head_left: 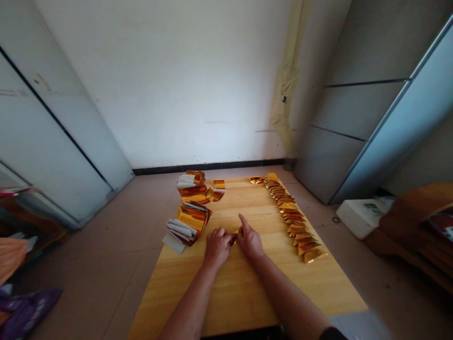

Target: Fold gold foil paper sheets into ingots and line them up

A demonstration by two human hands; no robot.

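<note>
On the wooden table [244,293], my left hand [216,246] and my right hand [250,240] meet over a small piece of gold foil paper [234,236]. Both hands pinch it, and most of it is hidden between them. The right index finger sticks up and away. To the left lie loose piles of gold foil sheets [191,218] with white backs, and a further pile [193,185] sits at the far edge. A row of folded gold pieces [295,222] runs along the table's right side.
A white box [363,215] sits on the floor at right beside a curved wooden chair [414,212]. Grey cabinets [371,123] stand at right, and a pale door [46,141] at left. Purple and orange cloth [21,293] lies at lower left.
</note>
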